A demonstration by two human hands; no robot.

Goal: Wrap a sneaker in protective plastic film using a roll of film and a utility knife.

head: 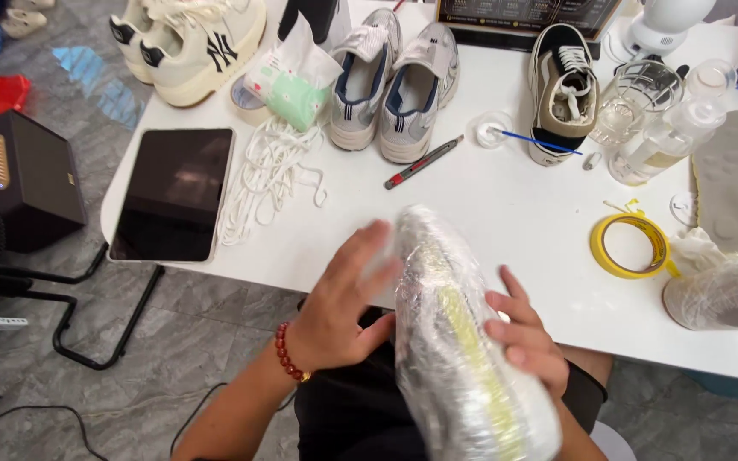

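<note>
A shoe wrapped in clear plastic film (459,350), with a yellow-green stripe showing through, lies between my hands over my lap at the table's near edge. My left hand (343,299), a red bead bracelet on its wrist, presses flat against the wrap's left side, fingers spread and blurred. My right hand (527,337) holds the wrapped shoe from the right, fingers curled on the film.
On the white table (506,205) lie a dark tablet (172,192), white laces (271,175), a grey sneaker pair (395,81), a cutter (424,162), a tan-and-black sneaker (561,90), a yellow tape roll (629,246), a grey insole (732,175) and another wrapped shoe (728,294).
</note>
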